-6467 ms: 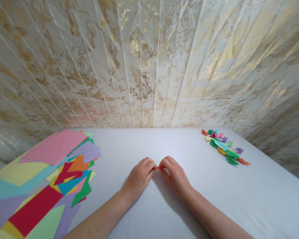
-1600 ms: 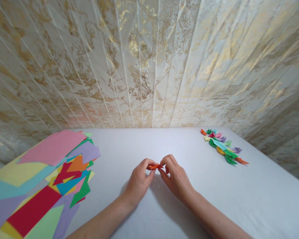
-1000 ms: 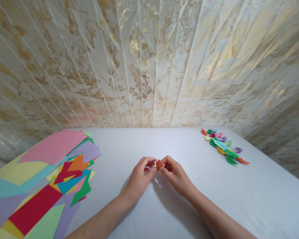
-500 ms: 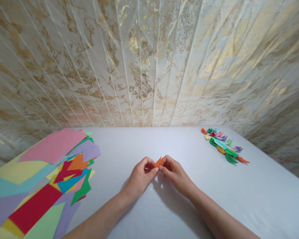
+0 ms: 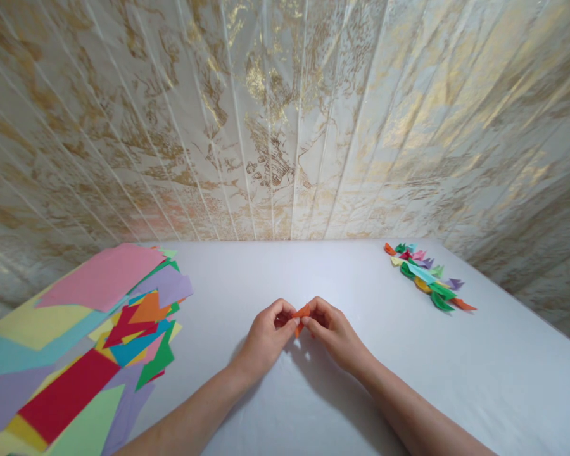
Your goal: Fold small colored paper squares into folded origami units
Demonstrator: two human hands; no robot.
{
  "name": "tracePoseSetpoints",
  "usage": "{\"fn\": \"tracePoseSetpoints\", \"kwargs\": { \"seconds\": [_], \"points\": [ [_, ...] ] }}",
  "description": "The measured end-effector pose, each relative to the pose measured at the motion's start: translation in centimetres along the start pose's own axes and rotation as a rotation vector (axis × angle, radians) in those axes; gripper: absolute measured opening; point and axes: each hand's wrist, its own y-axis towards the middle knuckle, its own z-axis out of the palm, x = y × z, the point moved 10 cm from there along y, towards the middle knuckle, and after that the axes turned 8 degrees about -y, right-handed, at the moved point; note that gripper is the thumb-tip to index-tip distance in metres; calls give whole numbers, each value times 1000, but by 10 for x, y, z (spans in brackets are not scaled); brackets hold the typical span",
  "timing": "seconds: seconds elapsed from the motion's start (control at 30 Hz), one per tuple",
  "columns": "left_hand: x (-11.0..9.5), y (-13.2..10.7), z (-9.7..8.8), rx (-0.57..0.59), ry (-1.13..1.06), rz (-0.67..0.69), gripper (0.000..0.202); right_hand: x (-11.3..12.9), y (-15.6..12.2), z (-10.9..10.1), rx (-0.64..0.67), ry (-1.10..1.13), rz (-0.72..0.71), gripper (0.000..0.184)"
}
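Over the middle of the table, our left hand and right hand pinch one folded orange paper. Open room runs to the table's far edge. Along the table's left edge we have one pile of coloured sheets; toward its far right corner, one cluster of small folded papers, two of them orange.
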Motion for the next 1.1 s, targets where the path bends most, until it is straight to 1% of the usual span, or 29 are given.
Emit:
{"fn": "tracePoseSetpoints", "kwargs": {
  "seconds": [0.13, 0.2, 0.3, 0.4, 0.5, 0.7, 0.97, 1.1],
  "points": [
    [-13, -3, -1, 0, 66, 80, 15, 0, -1, -2, -9, -23, -29, 15],
    [-22, -5, -1, -9, 132, 165, 15, 5, -3, -3, -24, -63, -56, 13],
    [-35, -10, -3, -39, 247, 323, 12, 18, -6, -9, -93, -180, -128, 9],
    [-40, -14, -1, -46, 322, 415, 9, 28, -9, -10, -125, -259, -188, 8],
    [-41, -16, 0, -49, 363, 454, 14, 32, -11, -7, -121, -277, -239, 9],
    [-42, -19, 1, -56, 401, 505, 14, 37, -13, -6, -125, -309, -318, 15],
    [-44, -20, 0, -59, 413, 536, 18, 36, -13, -8, -150, -261, -340, 24],
    [-44, -20, 0, -57, 407, 538, 18, 36, -14, -9, -157, -239, -348, 25]
  ]
}}
